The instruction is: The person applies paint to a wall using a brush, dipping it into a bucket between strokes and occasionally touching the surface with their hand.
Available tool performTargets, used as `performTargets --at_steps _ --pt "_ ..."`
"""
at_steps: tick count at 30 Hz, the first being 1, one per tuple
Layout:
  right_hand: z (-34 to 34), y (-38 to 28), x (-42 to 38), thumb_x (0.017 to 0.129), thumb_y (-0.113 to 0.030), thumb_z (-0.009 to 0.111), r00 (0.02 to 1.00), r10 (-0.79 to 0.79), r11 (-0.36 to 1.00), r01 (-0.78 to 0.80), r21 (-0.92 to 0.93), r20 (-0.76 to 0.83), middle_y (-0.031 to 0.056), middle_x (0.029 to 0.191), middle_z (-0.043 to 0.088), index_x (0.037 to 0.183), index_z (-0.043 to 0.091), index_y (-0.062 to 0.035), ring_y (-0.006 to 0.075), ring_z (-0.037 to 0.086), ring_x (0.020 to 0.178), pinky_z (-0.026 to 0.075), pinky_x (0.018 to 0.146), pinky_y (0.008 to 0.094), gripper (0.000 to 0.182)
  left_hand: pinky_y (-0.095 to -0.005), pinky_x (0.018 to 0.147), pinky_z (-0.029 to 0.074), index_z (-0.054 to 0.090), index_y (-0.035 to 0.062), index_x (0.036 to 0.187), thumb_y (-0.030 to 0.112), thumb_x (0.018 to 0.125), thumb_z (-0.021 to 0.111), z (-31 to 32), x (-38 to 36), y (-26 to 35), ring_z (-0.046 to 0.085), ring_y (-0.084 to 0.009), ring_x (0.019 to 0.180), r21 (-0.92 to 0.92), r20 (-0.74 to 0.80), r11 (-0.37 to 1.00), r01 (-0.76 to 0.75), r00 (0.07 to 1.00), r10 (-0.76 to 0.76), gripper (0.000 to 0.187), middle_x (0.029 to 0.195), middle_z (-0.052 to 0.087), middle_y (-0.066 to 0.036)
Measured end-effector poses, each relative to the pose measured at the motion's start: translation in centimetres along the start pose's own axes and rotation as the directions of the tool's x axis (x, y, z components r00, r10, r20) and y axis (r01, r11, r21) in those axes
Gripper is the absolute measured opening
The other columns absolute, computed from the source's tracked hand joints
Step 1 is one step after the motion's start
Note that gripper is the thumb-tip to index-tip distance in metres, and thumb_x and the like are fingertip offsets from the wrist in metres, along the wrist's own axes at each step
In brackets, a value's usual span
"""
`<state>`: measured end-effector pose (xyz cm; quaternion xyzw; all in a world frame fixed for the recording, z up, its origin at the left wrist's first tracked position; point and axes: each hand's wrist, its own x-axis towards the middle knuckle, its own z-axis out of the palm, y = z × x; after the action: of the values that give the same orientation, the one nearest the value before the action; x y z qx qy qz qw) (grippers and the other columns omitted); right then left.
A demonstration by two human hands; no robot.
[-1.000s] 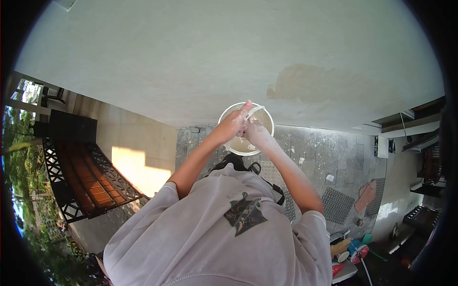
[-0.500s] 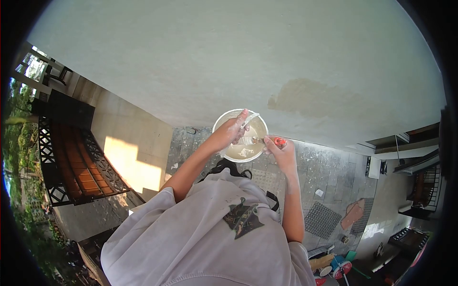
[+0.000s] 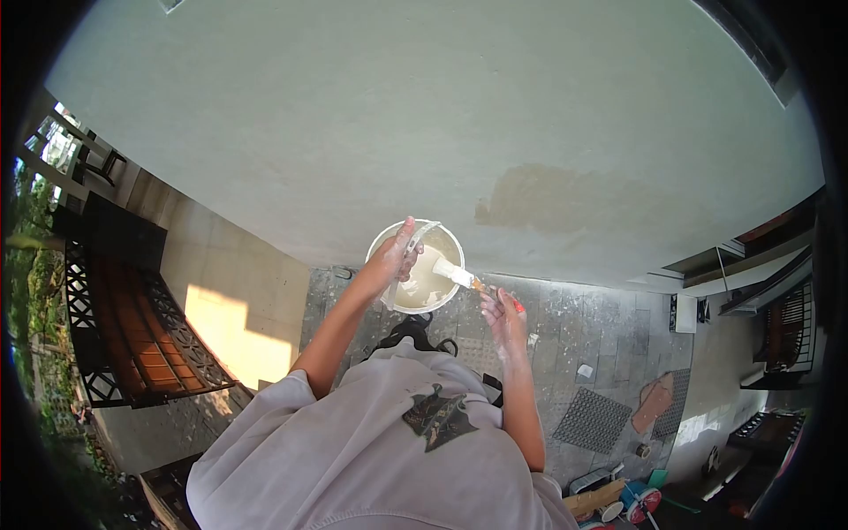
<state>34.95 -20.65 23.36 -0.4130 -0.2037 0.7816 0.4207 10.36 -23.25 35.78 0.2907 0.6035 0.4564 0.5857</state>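
My left hand (image 3: 397,261) grips the pale handle (image 3: 422,233) of a white bucket (image 3: 383,302), its fingers wrapped round it over the opening. Off-white paint (image 3: 424,283) lies inside. In my right hand (image 3: 504,316) is a paintbrush (image 3: 461,276) with a red handle end; its bristles are coated in white and sit over the bucket's right rim. Just beyond the bucket rises a pale wall (image 3: 371,115), with a darker, brownish patch (image 3: 548,196) low on its surface to the right.
Grey paving (image 3: 583,318) spotted with white runs along the wall. Dark perforated mats (image 3: 594,419) and a reddish flat piece (image 3: 652,402) lie at the right. Several tools and containers (image 3: 618,503) stand at lower right. An orange-brown bench (image 3: 150,309) is at the left.
The paintbrush has come up from inside the bucket to its right rim, now showing white bristles. The bucket and my left hand appear slightly lower and further left in view.
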Motion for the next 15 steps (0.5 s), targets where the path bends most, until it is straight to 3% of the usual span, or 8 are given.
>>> performTargets --at_steps 6,15 --pt "-0.3 0.7 -0.1 0.090 -0.019 0.057 0.997 -0.041 0.985 0.029 0.170 0.067 0.0170 0.099 0.063 0.105 0.057 0.0019 0.0187 0.065 0.080 0.053 0.068 0.0258 0.026 -0.0232 0.046 0.022 0.048 0.0096 0.078 0.061 0.091 0.033 -0.2 0.8 -1.2 0.021 -0.0061 0.048 -0.074 -0.041 0.997 -0.012 0.999 0.009 0.055 0.055 0.026 0.007" --pt "-0.7 1.4 4.2 0.092 -0.015 0.054 0.992 -0.125 0.893 0.115 0.434 -0.007 0.0135 0.111 0.058 0.109 0.054 0.0033 0.0217 0.062 0.088 0.051 0.076 0.0316 0.026 -0.0230 0.045 0.021 0.047 0.0116 0.079 0.053 0.094 0.035 0.6 4.7 -5.0 0.021 -0.0058 0.045 -0.206 -0.172 0.978 0.018 0.984 -0.054 0.046 0.054 0.026 0.007"
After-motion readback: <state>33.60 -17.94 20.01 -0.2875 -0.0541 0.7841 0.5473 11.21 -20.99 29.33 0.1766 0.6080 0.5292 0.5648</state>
